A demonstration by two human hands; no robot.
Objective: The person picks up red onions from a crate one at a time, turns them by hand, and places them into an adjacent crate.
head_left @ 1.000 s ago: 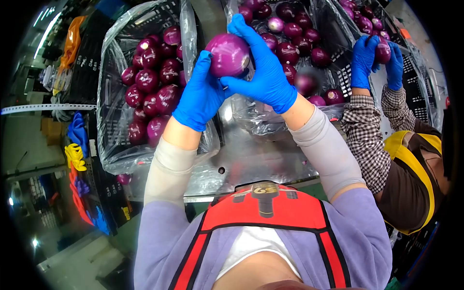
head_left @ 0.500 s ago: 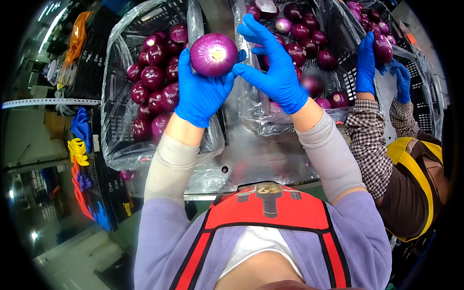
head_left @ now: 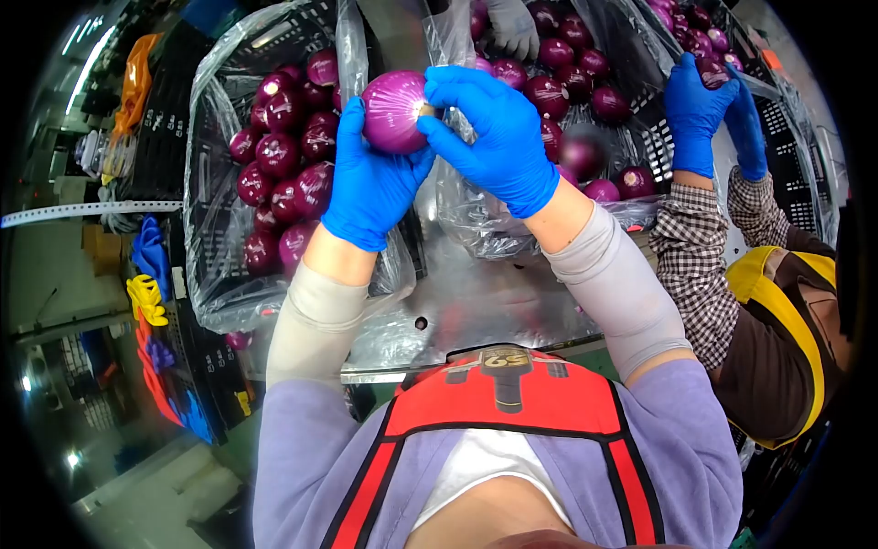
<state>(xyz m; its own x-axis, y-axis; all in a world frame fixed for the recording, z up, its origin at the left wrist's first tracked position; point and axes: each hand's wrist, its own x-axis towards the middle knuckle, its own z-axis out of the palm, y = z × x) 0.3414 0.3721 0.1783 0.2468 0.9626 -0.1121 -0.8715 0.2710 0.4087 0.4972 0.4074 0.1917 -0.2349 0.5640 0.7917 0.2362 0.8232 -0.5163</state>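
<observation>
A large red onion (head_left: 391, 112) rests in my blue-gloved left hand (head_left: 373, 188), whose fingers curl round it from below and the side. Its pale end faces right. My right hand (head_left: 501, 137), gloved in blue too, pinches that pale end between thumb and fingers. Both hands are raised above the gap between two lined crates. Below and left of my left hand, several red onions (head_left: 279, 154) lie in the left crate (head_left: 219, 297). Behind my right hand is the other crate (head_left: 654, 151), which holds more red onions (head_left: 547, 96).
At right, a co-worker's blue-gloved hands (head_left: 697, 114) hold another onion (head_left: 712, 73). A grey-gloved hand (head_left: 514, 29) reaches into the middle crate from the far side. A metal table (head_left: 466, 306) lies under the crates. Coloured gloves (head_left: 151, 252) hang at left.
My right hand has moved left and closed its fingers on the onion's pale end. The onion has turned so that end faces right. A grey-gloved hand has appeared over the middle crate.
</observation>
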